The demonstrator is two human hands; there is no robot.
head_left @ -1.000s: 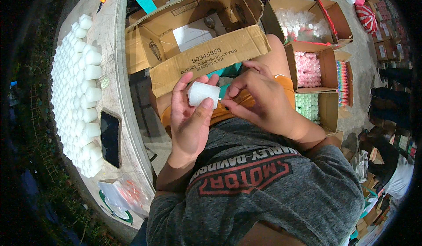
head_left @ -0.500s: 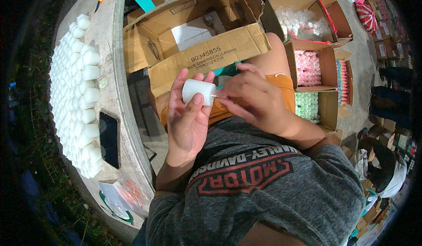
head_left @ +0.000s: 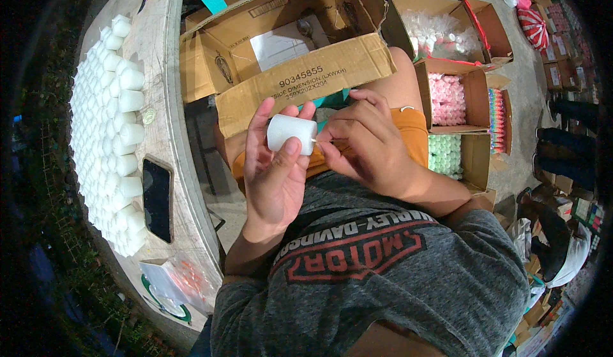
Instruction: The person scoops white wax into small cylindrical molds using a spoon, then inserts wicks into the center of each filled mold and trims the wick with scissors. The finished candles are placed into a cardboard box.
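Both hands raised over the lap, fingers meeting at a small white candle

The left hand [head_left: 274, 165] is upturned, palm toward the camera, with the fingers curled up behind the white candle [head_left: 292, 133] and the thumb pressed across its front, so the piece sits clamped at the fingertips. The left forearm rises from below, elbow bent near the torso. The right hand [head_left: 367, 140] comes in from the right, knuckles up, its fingertips [head_left: 332, 133] pinched together at the candle's right end. The right forearm angles across the thigh
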